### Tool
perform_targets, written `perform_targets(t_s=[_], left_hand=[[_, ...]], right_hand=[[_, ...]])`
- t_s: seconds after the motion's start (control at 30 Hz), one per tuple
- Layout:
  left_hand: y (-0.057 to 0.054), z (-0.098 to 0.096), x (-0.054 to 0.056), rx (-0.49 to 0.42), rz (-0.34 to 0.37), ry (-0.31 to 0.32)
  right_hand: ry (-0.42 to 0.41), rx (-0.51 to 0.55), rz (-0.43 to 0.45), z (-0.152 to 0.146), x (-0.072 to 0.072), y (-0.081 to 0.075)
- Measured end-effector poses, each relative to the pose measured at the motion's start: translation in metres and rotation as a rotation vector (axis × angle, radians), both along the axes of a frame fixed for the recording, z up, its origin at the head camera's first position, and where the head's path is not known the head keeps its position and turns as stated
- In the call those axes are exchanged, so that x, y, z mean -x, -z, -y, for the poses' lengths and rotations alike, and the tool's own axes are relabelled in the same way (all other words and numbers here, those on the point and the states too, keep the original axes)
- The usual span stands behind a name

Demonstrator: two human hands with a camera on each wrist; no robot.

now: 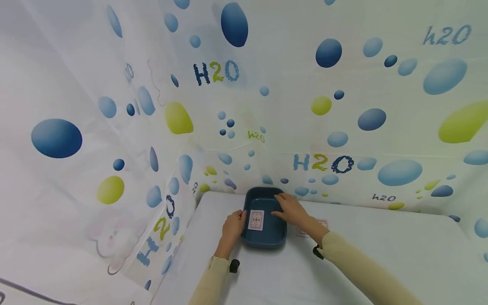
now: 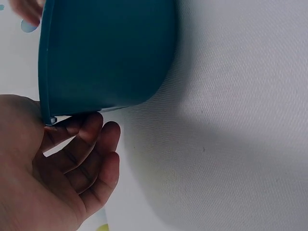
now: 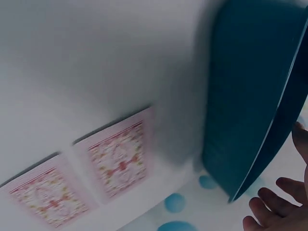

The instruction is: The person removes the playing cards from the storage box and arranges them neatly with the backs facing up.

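Gripping blue bin [image 1: 264, 242] at left rim: left hand [image 1: 233, 224], fingers curled against outer wall. Right hand [image 1: 292, 209] over bin's right side, fingers loosely spread, holding nothing. Bin on white tabletop [image 1: 381, 245], near patterned backdrop [image 1: 278, 118]. Inside, left half: inner card [image 1: 256, 220], patterned back up. Right of bin: two cards, near card [image 3: 120, 156] and far card [image 3: 50, 197], narrow gap between. Right forearm [image 1: 318, 231] partly blocks them in head view.
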State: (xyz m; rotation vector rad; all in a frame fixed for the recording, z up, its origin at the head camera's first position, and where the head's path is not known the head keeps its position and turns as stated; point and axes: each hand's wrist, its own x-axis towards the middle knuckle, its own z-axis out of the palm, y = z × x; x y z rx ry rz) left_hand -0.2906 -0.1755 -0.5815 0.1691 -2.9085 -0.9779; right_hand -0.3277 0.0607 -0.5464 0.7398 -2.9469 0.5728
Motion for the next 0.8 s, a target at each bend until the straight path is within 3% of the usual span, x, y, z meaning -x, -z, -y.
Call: perform_targets(t_s=[0.2,0.4,0.6,0.8], left_hand=[[0.000,0.001,0.002,-0.021,0.020,0.009],[0.000,0.001,0.003,-0.010,-0.012,0.004],[0.000,0.000,0.002,-0.038,0.000,0.014],[0.001,0.002,0.001,-0.028,-0.015,0.019]], right_hand=[[-0.020,-0.041,0.034,0.036,0.006,0.004],[-0.029,-0.137,0.095,0.063,0.011,0.010],[0.014,-0.232,0.231,0.075,0.013,0.020],[0.016,-0.244,0.256,0.080,0.017,0.026]])
